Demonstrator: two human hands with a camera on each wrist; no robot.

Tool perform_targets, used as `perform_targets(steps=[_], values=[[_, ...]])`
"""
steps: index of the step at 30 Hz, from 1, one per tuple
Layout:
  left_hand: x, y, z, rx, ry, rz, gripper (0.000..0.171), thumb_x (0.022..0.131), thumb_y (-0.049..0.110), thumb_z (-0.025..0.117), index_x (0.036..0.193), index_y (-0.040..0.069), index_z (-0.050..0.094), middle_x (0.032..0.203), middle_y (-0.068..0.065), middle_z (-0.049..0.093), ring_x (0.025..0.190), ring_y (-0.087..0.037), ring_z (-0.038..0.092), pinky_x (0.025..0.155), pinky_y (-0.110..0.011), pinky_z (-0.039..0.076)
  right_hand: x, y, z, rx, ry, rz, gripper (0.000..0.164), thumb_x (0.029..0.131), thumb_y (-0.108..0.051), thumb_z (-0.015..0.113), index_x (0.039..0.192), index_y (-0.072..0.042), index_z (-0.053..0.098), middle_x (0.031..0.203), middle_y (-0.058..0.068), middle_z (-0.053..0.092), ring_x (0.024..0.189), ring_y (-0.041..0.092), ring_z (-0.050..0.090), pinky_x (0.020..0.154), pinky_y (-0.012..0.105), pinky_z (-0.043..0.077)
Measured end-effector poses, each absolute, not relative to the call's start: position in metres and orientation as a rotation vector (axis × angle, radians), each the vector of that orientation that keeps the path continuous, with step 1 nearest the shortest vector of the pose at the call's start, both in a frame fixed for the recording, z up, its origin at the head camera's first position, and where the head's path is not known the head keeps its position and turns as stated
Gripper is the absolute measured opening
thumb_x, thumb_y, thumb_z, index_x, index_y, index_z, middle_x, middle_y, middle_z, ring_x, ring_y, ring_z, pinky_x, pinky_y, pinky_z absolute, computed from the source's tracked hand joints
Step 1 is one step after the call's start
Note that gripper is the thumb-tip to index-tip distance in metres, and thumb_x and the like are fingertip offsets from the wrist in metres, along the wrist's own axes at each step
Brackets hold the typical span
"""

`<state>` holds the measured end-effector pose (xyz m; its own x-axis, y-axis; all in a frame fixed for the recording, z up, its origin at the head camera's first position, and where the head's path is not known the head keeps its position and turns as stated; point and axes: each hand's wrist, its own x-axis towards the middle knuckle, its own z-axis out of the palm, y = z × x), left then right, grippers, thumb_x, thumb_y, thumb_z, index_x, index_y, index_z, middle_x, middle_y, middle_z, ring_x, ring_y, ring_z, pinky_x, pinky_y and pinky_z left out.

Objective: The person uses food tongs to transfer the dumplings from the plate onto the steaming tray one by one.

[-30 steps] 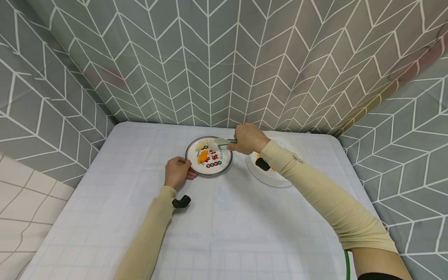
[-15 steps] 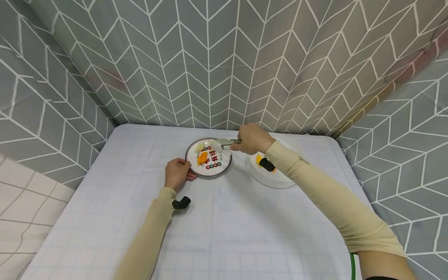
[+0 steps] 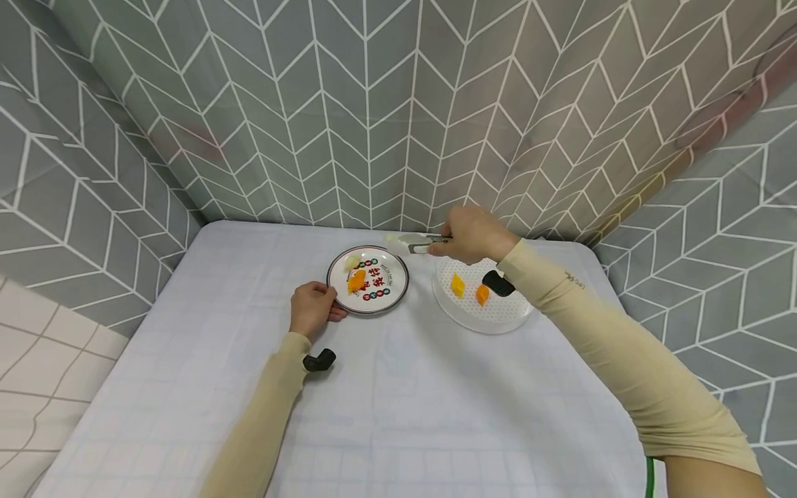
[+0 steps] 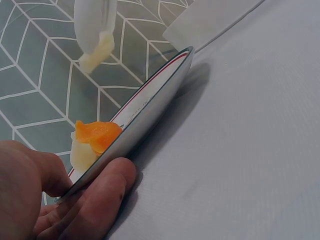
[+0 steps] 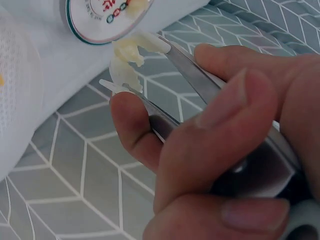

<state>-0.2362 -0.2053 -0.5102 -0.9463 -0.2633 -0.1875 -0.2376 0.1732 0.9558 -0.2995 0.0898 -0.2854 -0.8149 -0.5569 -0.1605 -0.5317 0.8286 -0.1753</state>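
My left hand [image 3: 311, 308] grips the near-left rim of a round white plate [image 3: 391, 296], thumb over the rim and fingers below it. An orange piece [image 4: 100, 134] and a pale, whitish-yellow piece [image 4: 82, 155] lie together on the plate; they look soft, like food. My right hand [image 3: 476, 235] holds metal tongs [image 5: 192, 75] with white tips, raised past the plate's far right side. Between the tips is another pale, ragged-edged piece [image 5: 125, 57]. It also hangs from the tongs in the left wrist view.
Right of the plate stands a round white perforated tray [image 3: 476, 324]. A yellow piece [image 3: 457, 285] and an orange piece [image 3: 482, 294] lie in it, partly under my right wrist's black camera [image 3: 499, 283]. A grey patterned curtain [image 3: 349, 138] rises behind the white-covered table [image 3: 386, 401].
My right hand has moved right and slightly away, carrying the tongs and pale piece off the plate. More of the perforated tray shows. My left hand has stayed on the plate's rim.
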Motion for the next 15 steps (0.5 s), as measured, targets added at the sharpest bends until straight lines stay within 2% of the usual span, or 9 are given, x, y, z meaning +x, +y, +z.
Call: perform_targets(steps=[7, 11, 15], values=[[-0.238, -0.205, -0.510, 0.516, -2.401, -1.934, 0.027, 0.105, 0.011, 0.056, 0.121, -0.011, 0.059, 0.079, -0.020, 0.077, 0.054, -0.013, 0.073, 0.056, -0.028, 0.066, -0.299, 0.110, -0.265, -0.796, 2.848, -0.159, 0.058, 0.097, -0.037, 0.074, 0.052, -0.020, 0.042, 0.050, -0.009, 0.032, 0.051, 0.008, 0.033, 0.050, 0.022, 0.022], [-0.239, -0.206, -0.510, 0.505, -2.400, -1.949, 0.027, 0.105, 0.011, 0.056, 0.121, -0.012, 0.059, 0.076, -0.018, 0.076, 0.054, -0.013, 0.074, 0.056, -0.028, 0.066, -0.299, 0.121, -0.259, -0.768, 2.851, -0.145, 0.049, 0.098, -0.037, 0.073, 0.056, -0.017, 0.057, 0.050, -0.008, 0.039, 0.053, 0.009, 0.039, 0.051, 0.023, 0.027], [-0.238, -0.207, -0.510, 0.502, -2.410, -1.938, 0.028, 0.106, 0.011, 0.055, 0.121, -0.012, 0.058, 0.076, -0.018, 0.076, 0.054, -0.013, 0.073, 0.056, -0.028, 0.066, -0.297, 0.133, -0.252, -0.684, 2.837, -0.175, 0.038, 0.098, -0.037, 0.073, 0.070, -0.013, 0.074, 0.053, -0.004, 0.054, 0.054, 0.011, 0.051, 0.051, 0.023, 0.036]])
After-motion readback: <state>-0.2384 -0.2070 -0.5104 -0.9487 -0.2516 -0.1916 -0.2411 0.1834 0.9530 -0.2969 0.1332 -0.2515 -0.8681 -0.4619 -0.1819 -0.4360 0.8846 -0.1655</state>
